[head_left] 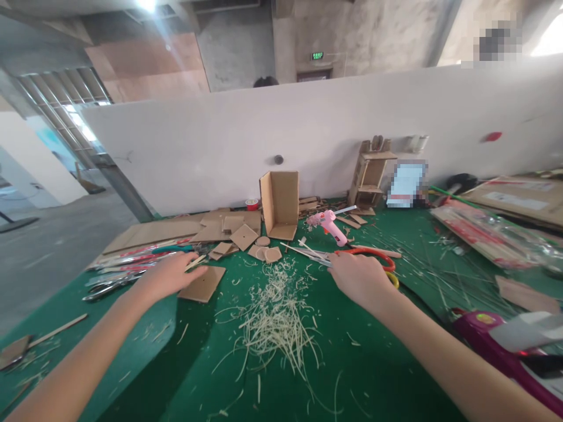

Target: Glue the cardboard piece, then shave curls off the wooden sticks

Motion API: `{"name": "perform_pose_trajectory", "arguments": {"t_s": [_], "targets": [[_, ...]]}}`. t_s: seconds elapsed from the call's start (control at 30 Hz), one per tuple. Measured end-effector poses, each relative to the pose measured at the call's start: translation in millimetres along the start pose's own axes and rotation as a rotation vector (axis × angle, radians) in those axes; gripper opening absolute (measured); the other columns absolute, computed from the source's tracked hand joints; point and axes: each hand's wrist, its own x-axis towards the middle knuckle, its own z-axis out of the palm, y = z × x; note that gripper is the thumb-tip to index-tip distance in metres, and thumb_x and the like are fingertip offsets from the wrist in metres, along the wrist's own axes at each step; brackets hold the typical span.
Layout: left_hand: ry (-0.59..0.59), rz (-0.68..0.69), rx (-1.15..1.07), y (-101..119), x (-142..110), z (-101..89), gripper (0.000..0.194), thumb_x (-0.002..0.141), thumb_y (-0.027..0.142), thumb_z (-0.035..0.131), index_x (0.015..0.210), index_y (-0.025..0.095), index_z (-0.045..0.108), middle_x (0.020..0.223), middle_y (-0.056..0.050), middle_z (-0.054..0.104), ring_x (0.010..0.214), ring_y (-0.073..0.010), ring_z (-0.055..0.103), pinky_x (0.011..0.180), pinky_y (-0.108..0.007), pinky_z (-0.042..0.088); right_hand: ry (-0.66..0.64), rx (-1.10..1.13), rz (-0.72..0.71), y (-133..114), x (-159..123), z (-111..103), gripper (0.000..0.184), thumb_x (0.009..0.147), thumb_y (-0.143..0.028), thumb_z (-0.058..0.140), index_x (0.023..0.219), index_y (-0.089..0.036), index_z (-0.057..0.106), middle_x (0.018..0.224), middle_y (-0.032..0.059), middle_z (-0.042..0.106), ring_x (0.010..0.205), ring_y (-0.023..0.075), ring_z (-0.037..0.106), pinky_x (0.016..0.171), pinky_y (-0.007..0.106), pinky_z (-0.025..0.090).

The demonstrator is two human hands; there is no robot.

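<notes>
Thin pale wooden sticks (196,263) lie between the thumb and fingers of my left hand (169,274). This hand is closed on them, just above a square cardboard piece (203,286) with a small hole. My right hand (363,274) is closed over a pair of scissors (311,254), whose blades point left. The scissors' orange-red handle shows beyond my knuckles, with a yellow part below it. Between my hands a heap of curly pale shavings (277,328) covers the green tabletop (211,363). My right fingertips are partly hidden.
A pink glue gun (329,225) lies beyond the scissors. An open cardboard box form (281,205) stands behind cardboard discs (266,253). A cardboard tower (372,173) and phone (407,184) lean near the white partition (211,146). A purple device (477,334) sits at right.
</notes>
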Motion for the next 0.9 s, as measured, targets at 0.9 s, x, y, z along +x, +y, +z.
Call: {"name": "perform_pose_trajectory", "arguments": {"t_s": [0.9], "targets": [[-0.084,0.267,-0.812,137,-2,-33.5,0.039,0.074,0.041,0.059,0.105,0.019,0.052,0.104,-0.006,0.064,0.09,-0.0213,0.061,0.072,-0.03,0.049,0.121,0.761,-0.228,-40,7,-55,0.047,0.085,-0.045,0.038,0.124,-0.018,0.04,0.112,0.0119,0.056,0.087,0.0165,0.057,0.062,0.025,0.041]]}}
